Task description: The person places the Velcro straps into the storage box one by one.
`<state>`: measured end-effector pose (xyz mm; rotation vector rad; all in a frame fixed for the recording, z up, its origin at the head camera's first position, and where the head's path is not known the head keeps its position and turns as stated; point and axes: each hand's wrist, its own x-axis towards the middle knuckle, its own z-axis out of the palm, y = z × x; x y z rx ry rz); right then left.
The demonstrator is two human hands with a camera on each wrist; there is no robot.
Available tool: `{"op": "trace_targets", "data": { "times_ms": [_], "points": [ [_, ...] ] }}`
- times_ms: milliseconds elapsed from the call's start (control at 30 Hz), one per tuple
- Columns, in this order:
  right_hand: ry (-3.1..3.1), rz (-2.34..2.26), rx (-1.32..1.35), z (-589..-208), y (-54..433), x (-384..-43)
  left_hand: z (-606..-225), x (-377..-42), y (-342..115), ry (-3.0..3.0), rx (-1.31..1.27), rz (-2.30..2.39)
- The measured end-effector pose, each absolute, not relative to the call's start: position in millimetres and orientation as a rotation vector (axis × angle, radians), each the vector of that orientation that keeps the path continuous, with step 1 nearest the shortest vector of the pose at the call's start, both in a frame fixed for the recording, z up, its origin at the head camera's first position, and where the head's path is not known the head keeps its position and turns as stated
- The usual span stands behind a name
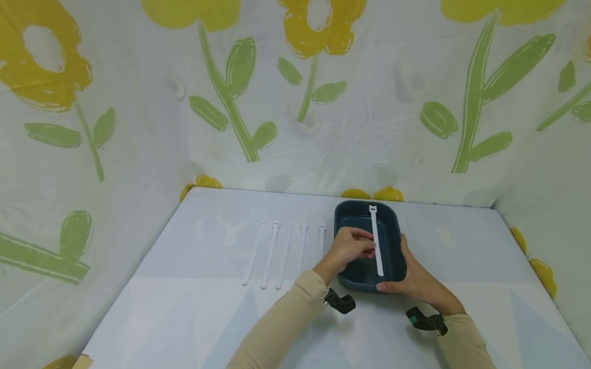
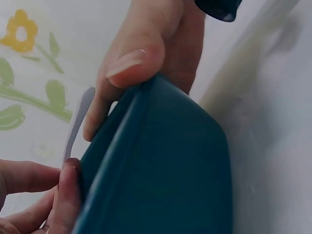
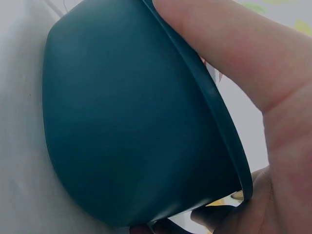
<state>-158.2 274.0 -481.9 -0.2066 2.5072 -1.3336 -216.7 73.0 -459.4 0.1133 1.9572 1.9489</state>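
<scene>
Over the dark blue tray (image 1: pixel 363 275), the left hand (image 1: pixel 346 247) pinches a white strip (image 1: pixel 376 240) with its fingertips. The strip points from twelve o'clock to about half past five; I can't tell if it touches the tray. At three o'clock the right hand (image 1: pixel 417 278) grips the tray's edge, its thumb near five. I think the strip could catch on the edge at twelve, because it is nearly as long as the tray. If the pinch is too loose, the strip might twist and drop half in, half out. If the right hand pulled hard, the tray could slide or tip. At nine o'clock lie five more strips (image 1: pixel 270 255); the left hand could bump the nearest, being so close.
</scene>
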Motion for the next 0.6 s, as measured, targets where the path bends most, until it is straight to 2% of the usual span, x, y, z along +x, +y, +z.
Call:
{"op": "trace_targets", "data": {
  "times_ms": [600],
  "points": [
    [2.519, -1.328, -0.210, -483, 274, -158, -469, -214, 92, 2.044, 0.059, 1.863]
  ]
}}
